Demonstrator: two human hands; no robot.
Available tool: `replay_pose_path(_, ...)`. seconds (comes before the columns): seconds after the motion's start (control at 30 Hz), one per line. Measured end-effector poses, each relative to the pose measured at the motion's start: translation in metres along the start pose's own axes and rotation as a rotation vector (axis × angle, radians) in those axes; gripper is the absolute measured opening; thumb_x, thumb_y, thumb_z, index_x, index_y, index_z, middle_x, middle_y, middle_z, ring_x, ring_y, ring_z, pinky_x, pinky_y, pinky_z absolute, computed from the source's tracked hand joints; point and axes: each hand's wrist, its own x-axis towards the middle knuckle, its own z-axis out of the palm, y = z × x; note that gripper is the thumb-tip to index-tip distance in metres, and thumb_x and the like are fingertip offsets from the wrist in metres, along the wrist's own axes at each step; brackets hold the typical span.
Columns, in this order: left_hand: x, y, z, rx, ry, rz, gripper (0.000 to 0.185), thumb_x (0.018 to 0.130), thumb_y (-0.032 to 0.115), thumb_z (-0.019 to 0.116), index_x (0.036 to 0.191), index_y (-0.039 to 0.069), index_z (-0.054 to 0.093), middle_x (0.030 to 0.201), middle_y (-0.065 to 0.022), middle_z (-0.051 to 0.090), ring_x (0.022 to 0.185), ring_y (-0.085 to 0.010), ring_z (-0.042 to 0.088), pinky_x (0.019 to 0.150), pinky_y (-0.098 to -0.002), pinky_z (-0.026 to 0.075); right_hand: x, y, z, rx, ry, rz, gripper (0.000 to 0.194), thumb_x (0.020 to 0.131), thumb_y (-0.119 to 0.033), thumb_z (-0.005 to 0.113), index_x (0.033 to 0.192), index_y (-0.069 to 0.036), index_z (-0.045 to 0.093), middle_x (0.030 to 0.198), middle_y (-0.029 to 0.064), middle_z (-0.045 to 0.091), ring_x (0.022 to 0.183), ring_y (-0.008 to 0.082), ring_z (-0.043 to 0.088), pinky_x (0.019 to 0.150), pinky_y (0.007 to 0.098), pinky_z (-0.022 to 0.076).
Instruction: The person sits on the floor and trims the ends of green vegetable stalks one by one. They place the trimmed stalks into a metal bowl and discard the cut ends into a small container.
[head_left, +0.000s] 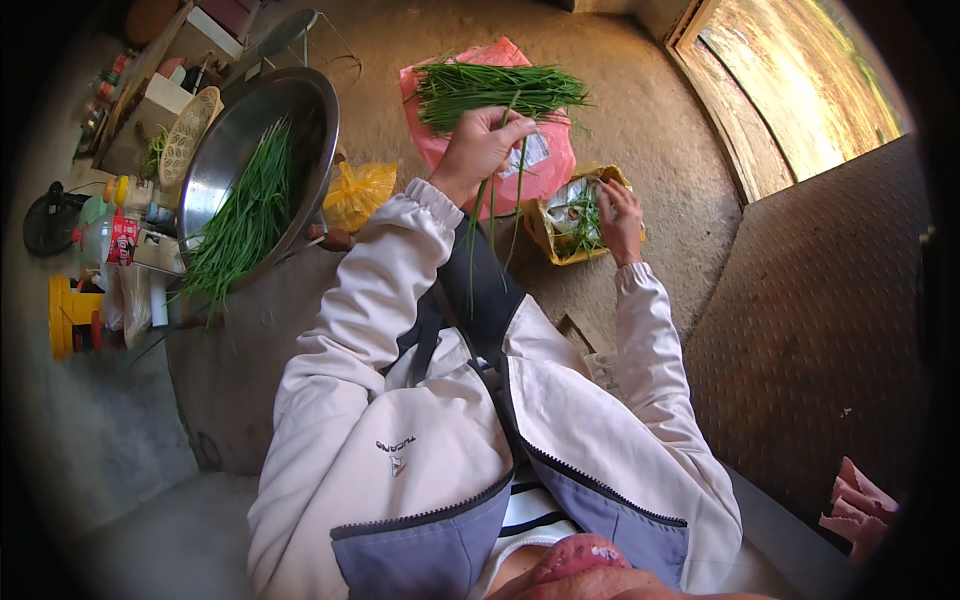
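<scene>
My left hand (480, 146) pinches a few long green stalks, likely garlic chives (491, 199), which hang down over my leg. Just beyond it, a thick pile of the same greens (499, 88) lies across a pink plastic bag (551, 169) on the floor. My right hand (621, 217) is at the right rim of a container lined with a yellow bag (534, 225), fingers spread and nothing seen in them. Green scraps (586, 217) and crumpled wrapping fill that container. To my left, a large stainless steel basin (217, 154) holds more long greens (251, 202), some hanging over its near rim.
A knotted yellow plastic bag (360, 196) sits beside the basin. Bottles and jars (127, 193), a yellow bucket (67, 315) and a woven plastic basket (187, 135) crowd the left. At right are a textured metal door panel (817, 300) and a doorway sill (739, 120).
</scene>
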Motion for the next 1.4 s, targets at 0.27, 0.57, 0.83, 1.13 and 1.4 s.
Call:
replay_pose_path(0.27,0.002,0.005,-0.019,-0.073,0.202,0.035,0.015,0.091,0.016,0.067,0.079,0.007,0.064,0.066,0.0039,0.055,0.046,-0.0020,0.040,0.041,-0.0191,0.032,-0.049,0.055,0.043,-0.138,-0.237,0.253,0.018,0.086,-0.022,0.068,0.098,-0.010,0.074,0.106,0.0089,0.070,0.103,0.0283,0.061,0.090,0.0397,0.0484)
replay_pose_path(0.57,0.000,0.009,-0.019,-0.142,0.309,0.082,0.015,0.090,0.015,0.068,0.080,0.005,0.063,0.066,0.0035,0.054,0.045,-0.0024,0.041,0.041,-0.0213,0.032,-0.020,0.001,0.028,0.850,-0.348,0.540,0.023,0.092,-0.015,0.063,0.109,0.000,0.068,0.093,0.0059,0.072,0.085,0.0127,0.066,0.080,0.0263,0.0512)
replay_pose_path(0.83,-0.005,0.018,-0.016,-0.133,0.376,0.162,0.016,0.091,0.016,0.068,0.079,0.007,0.061,0.068,0.0031,0.053,0.047,-0.0021,0.038,0.041,-0.0213,0.028,-0.008,-0.126,-0.034,1.542,-0.847,0.629,0.031,0.101,-0.023,0.052,0.117,0.001,0.061,0.107,0.0084,0.066,0.101,0.0168,0.063,0.091,0.0315,0.0496)
replay_pose_path(1.13,-0.009,0.015,-0.020,-0.118,0.425,0.196,0.015,0.091,0.017,0.069,0.084,0.006,0.063,0.070,0.0024,0.054,0.048,-0.0025,0.041,0.042,-0.0208,0.031,-0.011,-0.158,-0.043,1.622,-0.796,0.635,0.015,0.095,-0.014,0.058,0.100,0.000,0.064,0.095,0.0056,0.065,0.088,0.0150,0.063,0.085,0.0301,0.0501)
replay_pose_path(1.4,-0.015,0.003,-0.007,-0.165,0.575,0.398,0.012,0.094,0.016,0.065,0.088,0.006,0.061,0.069,0.0044,0.051,0.049,-0.0022,0.040,0.044,-0.0199,0.031,-0.027,-0.132,-0.016,1.513,-0.380,0.919,0.016,0.096,-0.012,0.051,0.094,-0.001,0.062,0.087,0.0061,0.066,0.081,0.0166,0.064,0.078,0.0298,0.0517)
